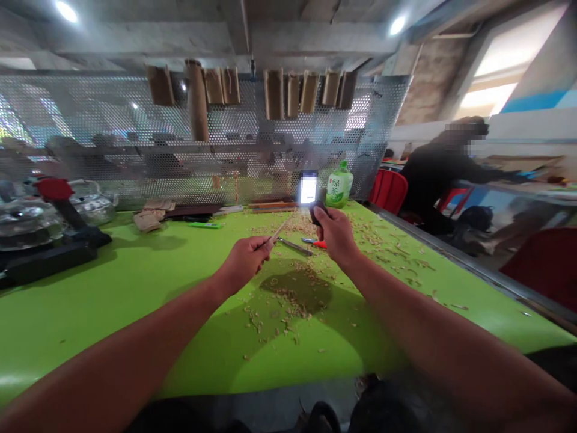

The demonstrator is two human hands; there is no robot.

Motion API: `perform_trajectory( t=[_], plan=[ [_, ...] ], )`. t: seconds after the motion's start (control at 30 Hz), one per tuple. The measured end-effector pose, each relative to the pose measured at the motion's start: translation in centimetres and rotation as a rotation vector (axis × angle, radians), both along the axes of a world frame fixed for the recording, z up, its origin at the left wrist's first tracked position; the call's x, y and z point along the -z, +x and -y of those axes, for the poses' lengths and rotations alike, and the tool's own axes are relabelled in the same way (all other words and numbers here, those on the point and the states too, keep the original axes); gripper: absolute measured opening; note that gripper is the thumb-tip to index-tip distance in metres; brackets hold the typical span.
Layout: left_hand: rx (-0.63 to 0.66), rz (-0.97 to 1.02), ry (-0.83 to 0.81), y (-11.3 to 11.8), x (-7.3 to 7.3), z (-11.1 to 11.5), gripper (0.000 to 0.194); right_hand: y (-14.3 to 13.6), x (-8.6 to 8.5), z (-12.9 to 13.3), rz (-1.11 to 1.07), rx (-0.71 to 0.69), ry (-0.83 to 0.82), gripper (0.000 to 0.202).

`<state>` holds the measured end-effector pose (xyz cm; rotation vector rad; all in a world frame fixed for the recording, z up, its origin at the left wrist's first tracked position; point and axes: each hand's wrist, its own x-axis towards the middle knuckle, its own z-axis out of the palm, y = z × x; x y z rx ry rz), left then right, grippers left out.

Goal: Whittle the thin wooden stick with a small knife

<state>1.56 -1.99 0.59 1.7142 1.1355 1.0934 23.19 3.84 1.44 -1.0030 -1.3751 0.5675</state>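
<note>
And here we go: L hand pinches a thin stick, R hand grips a lit device, prob. a phone tho glare hides detail. Best technique: light, steady pinch, stick clear of the metal tool, screen angled for easy reading. Pose now: both arms reach fwd over the worktop, hands near but apart, stick slanting fwd & right, R thumb on the device.

Both arms stretched forward, hands raised with fingers closed
</note>
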Motion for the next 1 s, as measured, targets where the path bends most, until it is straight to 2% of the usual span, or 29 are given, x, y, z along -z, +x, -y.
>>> perform_trajectory(
  t=[0.1, 0.27, 0.47, 0.6, 0.73, 0.9, 1.0],
  plan=[
    [0.057, 0.121, -0.097, 0.1, -0.2, 0.2, 0.030, -0.5, 0.0, 0.5, -0.155, -0.088, 0.018, 0.034],
    [0.103, 0.196, -0.153, 0.1, -0.3, 0.4, 0.031, -1.5, 0.1, 1.5, -0.109, -0.219, 0.035, 0.035],
    [0.116, 0.161, -0.174, 0.2, -0.4, 0.5, 0.037, -1.4, 0.2, 1.7, -0.026, -0.183, 0.027, 0.035],
    [0.109, 0.089, -0.130, 0.2, -0.2, 0.6, 0.043, -2.0, 0.1, 2.3, 0.185, -0.098, 0.019, 0.037],
    [0.080, 0.090, -0.122, 0.2, -0.1, 0.5, 0.041, -2.5, 0.0, 2.5, 0.414, -0.134, 0.059, 0.037],
    [0.090, 0.079, -0.119, 0.4, -0.2, 0.6, 0.037, -2.3, 0.0, 2.1, 0.390, 0.044, 0.061, 0.036],
    [0.081, 0.071, -0.143, 0.5, -0.2, 0.6, 0.036, -2.6, 0.3, 2.3, 0.450, -0.080, 0.048, 0.035]
  ],
)
